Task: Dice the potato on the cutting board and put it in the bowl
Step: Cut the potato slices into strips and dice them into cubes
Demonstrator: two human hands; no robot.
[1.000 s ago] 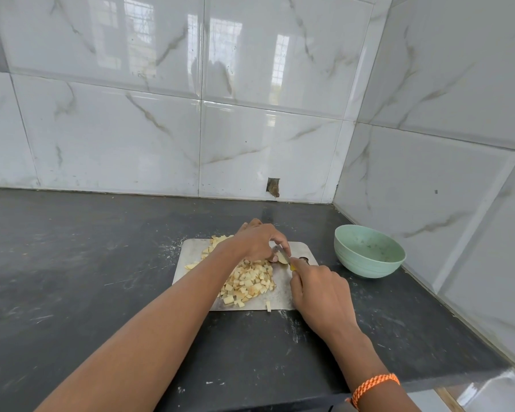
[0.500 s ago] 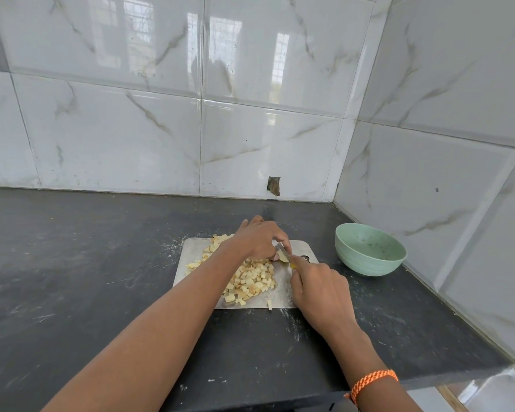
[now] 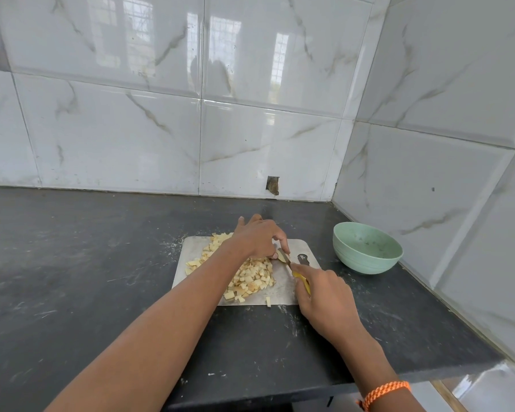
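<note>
White marble-look tiles rise behind a dark tabletop point(image 3: 72, 263), on which one board point(image 3: 283, 289), one knife point(image 3: 289, 264) and one green bowl point(image 3: 367, 248) are seen. Most of the potato point(image 3: 250, 278) is already diced and heaped on the board; nothing is yet seen in the bowl. A last piece point(image 3: 281, 255) is pinched by the left hand point(image 3: 257, 237), while the yellow knife handle is gripped by the right hand point(image 3: 324, 295).

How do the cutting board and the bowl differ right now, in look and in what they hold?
The cutting board is flat, grey and rectangular; the bowl is round, deep and pale green. The cutting board carries a heap of diced potato; the bowl holds no potato, only faint specks inside. Both hands work over the cutting board; the bowl stands untouched to its right. Both rest on the dark counter.
</note>
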